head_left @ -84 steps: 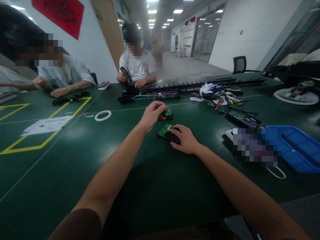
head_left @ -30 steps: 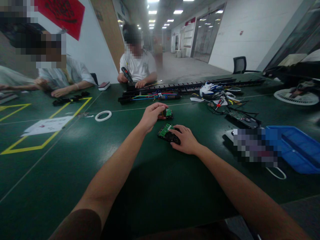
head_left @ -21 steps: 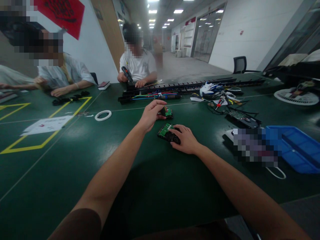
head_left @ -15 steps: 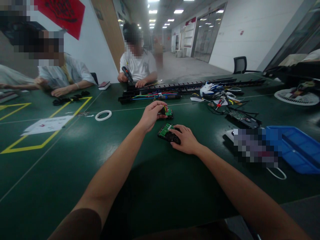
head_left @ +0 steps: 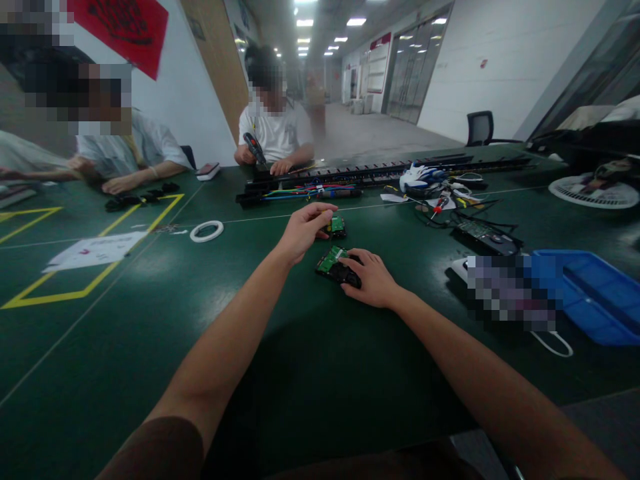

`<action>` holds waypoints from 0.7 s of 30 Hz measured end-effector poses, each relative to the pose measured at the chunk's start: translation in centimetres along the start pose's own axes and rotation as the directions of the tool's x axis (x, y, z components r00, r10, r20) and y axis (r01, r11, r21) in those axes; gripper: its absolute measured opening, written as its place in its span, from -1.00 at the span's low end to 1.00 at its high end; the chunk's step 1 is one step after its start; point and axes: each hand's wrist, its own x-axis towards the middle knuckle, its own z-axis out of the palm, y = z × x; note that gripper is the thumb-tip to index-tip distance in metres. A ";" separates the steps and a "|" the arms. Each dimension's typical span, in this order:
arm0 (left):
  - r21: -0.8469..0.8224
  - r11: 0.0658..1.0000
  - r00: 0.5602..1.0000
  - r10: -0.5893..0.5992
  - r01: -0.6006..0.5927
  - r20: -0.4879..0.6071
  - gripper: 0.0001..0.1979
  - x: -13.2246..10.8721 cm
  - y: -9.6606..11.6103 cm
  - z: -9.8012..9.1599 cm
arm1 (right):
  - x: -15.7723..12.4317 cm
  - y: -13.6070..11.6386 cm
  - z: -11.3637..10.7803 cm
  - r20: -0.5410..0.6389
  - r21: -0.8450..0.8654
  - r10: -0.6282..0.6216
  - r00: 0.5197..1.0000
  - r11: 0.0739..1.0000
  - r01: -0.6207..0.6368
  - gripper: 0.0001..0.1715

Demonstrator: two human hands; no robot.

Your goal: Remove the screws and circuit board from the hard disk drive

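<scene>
Two hard drives with green circuit boards and black casings lie one behind the other in front of me. My right hand grips the right end of the nearer hard drive, thumb at its near edge and fingers over the top. At the left side of the farther hard drive is my left hand, its thumb and forefinger pinched together above the board. A bit of yellow shows by those fingertips; what they hold is mostly hidden.
A white tape roll lies left. Black rails with coloured wires stretch across the back, before a person holding a power drill. At right are gloves, another circuit board device and a blue tray. Another person sits left.
My left fingertips have shifted slightly over the farther drive, and the dark and yellow piece near them is now more hidden. My right hand stays on the nearer drive.
</scene>
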 end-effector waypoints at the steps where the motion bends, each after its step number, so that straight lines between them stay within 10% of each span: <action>1: -0.019 1.000 1.000 0.000 0.000 0.009 -0.79 0.0 0.0 0.0 | 0.0 0.0 0.0 -0.001 -0.001 0.001 1.000 1.000 -0.001 -0.23; 21: -0.127 0.990 0.997 -0.061 0.055 -0.047 -0.87 0.1 0.3 0.2 | -0.1 0.1 0.1 -0.007 -0.011 0.010 1.000 1.000 -0.010 -0.24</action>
